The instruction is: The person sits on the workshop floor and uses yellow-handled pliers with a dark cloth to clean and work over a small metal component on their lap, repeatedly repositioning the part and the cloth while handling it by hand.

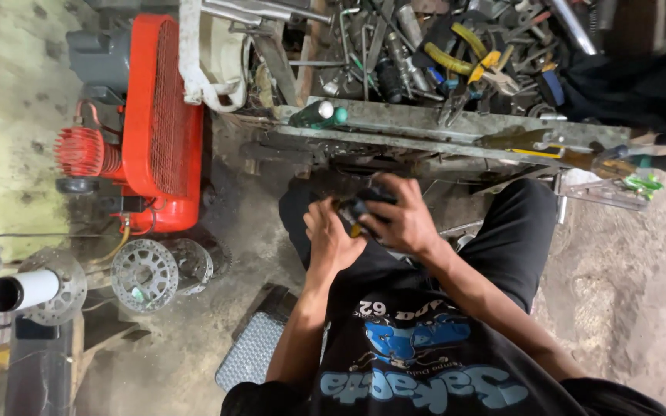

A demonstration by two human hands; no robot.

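In the head view both my hands meet over my lap, just below a cluttered metal tool tray (425, 127). My right hand (402, 219) is wrapped around a small dark tool or part with a yellow bit (358, 209). My left hand (329, 235) presses against the same object from the left, fingers curled. What the object is cannot be made out, since my fingers hide most of it. My legs in black trousers (510, 239) are under the hands.
The tray holds several pliers, wrenches and sockets, with a green-capped can (319, 114) on its front rail. A red air compressor (152, 123) stands at left. Metal wheel hubs (144, 273) and a white pipe (25, 291) lie on the dirt floor. A grey mat (252, 350) lies near my left arm.
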